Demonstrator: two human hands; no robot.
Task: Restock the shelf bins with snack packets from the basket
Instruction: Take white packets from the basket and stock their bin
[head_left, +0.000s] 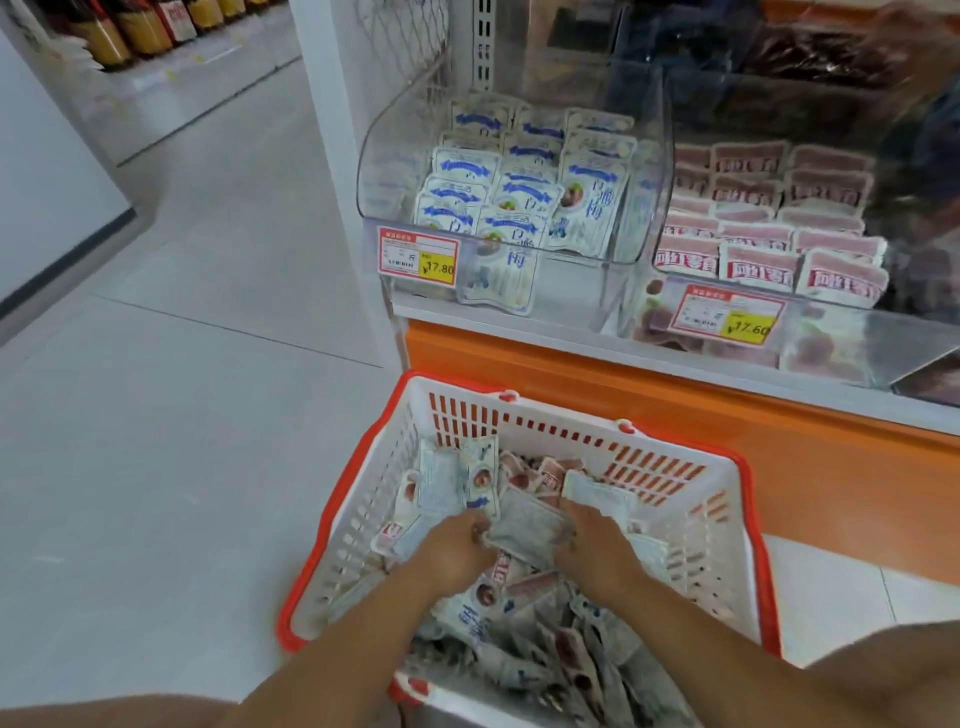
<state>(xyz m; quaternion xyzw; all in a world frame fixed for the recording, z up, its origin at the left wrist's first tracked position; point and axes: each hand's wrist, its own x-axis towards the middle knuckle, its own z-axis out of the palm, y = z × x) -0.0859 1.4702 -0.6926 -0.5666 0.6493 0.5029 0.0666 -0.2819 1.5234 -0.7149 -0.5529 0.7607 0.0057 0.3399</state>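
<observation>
Both hands reach into a red-rimmed white basket (558, 415) on the floor against the orange shelf base. The left hand (457, 551) and right hand (597, 556) curl their fingers round opposite ends of a pale snack packet (524, 525) at the middle of the loose heap (545, 649). Above, the left clear bin (384, 171) holds blue-and-white packets (519, 208), while the right bin (909, 332) holds red packets (753, 228).
</observation>
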